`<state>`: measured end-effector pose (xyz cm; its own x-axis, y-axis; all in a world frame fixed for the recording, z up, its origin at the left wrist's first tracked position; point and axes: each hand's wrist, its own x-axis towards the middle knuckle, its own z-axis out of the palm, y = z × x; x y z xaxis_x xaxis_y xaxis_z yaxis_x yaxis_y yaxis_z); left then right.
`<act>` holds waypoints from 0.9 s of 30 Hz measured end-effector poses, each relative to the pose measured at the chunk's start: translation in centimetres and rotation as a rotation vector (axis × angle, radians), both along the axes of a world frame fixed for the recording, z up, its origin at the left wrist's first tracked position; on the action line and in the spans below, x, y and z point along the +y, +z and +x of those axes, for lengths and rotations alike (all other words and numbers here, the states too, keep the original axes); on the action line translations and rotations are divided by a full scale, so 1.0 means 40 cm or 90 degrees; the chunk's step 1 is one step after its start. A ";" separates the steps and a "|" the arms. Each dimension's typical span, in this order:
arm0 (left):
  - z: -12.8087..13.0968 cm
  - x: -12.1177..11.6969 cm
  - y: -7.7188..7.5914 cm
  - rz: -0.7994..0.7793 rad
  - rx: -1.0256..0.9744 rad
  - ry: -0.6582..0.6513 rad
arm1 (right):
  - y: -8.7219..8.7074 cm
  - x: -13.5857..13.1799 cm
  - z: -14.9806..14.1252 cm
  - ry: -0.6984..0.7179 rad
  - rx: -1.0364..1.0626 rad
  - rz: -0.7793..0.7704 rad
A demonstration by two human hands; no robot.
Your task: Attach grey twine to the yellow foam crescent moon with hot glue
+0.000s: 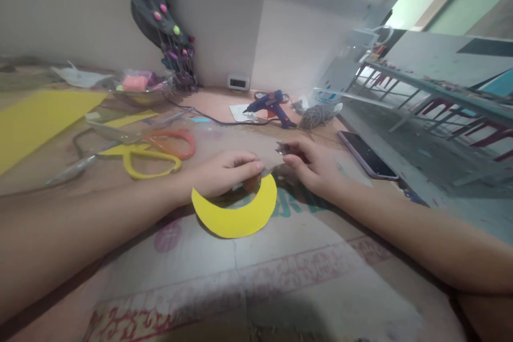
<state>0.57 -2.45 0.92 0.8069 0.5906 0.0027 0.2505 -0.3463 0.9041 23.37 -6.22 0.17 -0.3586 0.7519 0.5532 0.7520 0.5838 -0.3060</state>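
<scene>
A yellow paper crescent [236, 219] hangs from my left hand [228, 171], whose thumb and fingers pinch it near its right tip. My right hand [310, 163] is closed just to the right, thumb against the fingers. Something small, dark and shiny [280, 148] shows at its fingertips, too blurred to name. A thin greyish strip seems to run between the two hands, but I cannot tell what it is. Left of my left hand lie orange-handled scissors [170, 141] and yellow-handled scissors [152, 164], partly overlapping.
A blue glue gun [272, 107] stands behind the hands, near grey yarn [318, 116]. A phone [368, 155] lies at the right edge of the table. Yellow sheet [44, 117] lies at left, before a bag of pink pieces [138, 83]. A decorated dark crescent [148, 5] hangs behind.
</scene>
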 end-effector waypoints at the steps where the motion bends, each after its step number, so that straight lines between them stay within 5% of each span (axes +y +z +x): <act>1: 0.001 -0.001 -0.001 0.009 -0.003 -0.003 | -0.004 0.011 0.003 -0.034 0.021 -0.003; 4: 0.002 -0.004 -0.002 0.054 0.014 0.008 | -0.013 0.044 0.009 -0.084 0.045 -0.015; 11: 0.005 -0.014 0.001 0.264 0.054 -0.011 | -0.022 0.071 0.010 -0.022 0.085 -0.057; 15: 0.008 -0.013 0.000 0.221 0.025 -0.003 | -0.025 0.072 0.011 -0.029 0.071 -0.045; 19: 0.008 -0.001 -0.016 0.074 -0.004 0.076 | -0.009 0.054 0.008 -0.068 0.083 -0.023; 22: 0.006 0.010 -0.031 0.012 -0.031 0.106 | 0.006 0.029 -0.002 -0.012 0.068 -0.038; 27: 0.002 0.015 -0.031 0.073 -0.069 0.170 | 0.010 0.008 -0.016 0.077 0.032 -0.056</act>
<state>0.64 -1.86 -0.31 0.6148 0.7724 0.1595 0.2503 -0.3829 0.8892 22.74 -5.89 0.58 -0.4233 0.7513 0.5064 0.6605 0.6385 -0.3951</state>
